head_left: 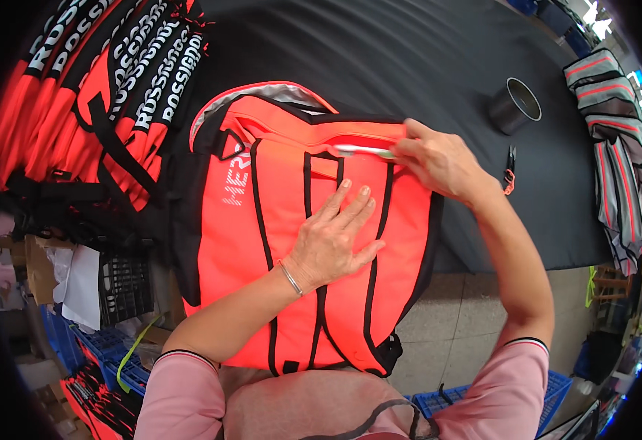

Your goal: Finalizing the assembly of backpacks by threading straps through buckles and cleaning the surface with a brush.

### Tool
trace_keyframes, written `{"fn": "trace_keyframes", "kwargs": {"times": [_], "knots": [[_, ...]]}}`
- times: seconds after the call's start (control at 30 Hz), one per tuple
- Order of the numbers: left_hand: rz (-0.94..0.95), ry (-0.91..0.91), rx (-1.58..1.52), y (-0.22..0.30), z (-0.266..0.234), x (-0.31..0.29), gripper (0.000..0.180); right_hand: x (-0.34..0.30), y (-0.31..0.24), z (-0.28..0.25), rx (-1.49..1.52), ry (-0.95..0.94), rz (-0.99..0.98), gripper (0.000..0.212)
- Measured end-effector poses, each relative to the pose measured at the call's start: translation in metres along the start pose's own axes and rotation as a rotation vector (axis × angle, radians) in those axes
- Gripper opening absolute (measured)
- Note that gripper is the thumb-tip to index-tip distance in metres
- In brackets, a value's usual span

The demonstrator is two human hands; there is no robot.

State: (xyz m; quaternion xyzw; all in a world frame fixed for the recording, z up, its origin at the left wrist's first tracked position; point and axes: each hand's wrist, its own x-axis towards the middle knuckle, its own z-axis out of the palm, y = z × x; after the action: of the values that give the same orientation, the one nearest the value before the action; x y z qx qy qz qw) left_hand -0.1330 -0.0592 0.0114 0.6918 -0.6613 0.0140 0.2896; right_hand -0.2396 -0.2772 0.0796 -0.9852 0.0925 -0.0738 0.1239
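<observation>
A bright orange-red backpack with black trim lies in front of me, its straps side up and its top end on the table. Its pale-lined top flap stands partly raised. My left hand rests flat on the straps with the fingers spread, holding nothing. At the upper right edge of the bag, my right hand is closed in a pinch by a long slit. A slim white and green stick runs from its fingertips along the slit; its exact kind is unclear.
Several folded orange-and-black bags are stacked at the left of the black-covered table. A dark cup and small snips lie to the right. Grey striped pieces stand at the far right. Blue crates sit below.
</observation>
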Motion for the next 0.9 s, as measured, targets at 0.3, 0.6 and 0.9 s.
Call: {"fn": "trace_keyframes", "kwargs": {"times": [0.3,0.6,0.9], "knots": [[-0.003,-0.025,-0.035,0.002,-0.003,0.003,0.057,-0.006,0.000,-0.004,-0.001,-0.067,-0.003,0.008],[0.066,0.114,-0.209,-0.009,-0.011,-0.004,0.050,-0.058,0.007,-0.047,-0.073,-0.084,0.130,0.007],[-0.177,-0.148,0.199,-0.084,-0.084,-0.042,0.081,-0.043,-0.005,-0.064,-0.043,0.037,0.239,0.009]]}}
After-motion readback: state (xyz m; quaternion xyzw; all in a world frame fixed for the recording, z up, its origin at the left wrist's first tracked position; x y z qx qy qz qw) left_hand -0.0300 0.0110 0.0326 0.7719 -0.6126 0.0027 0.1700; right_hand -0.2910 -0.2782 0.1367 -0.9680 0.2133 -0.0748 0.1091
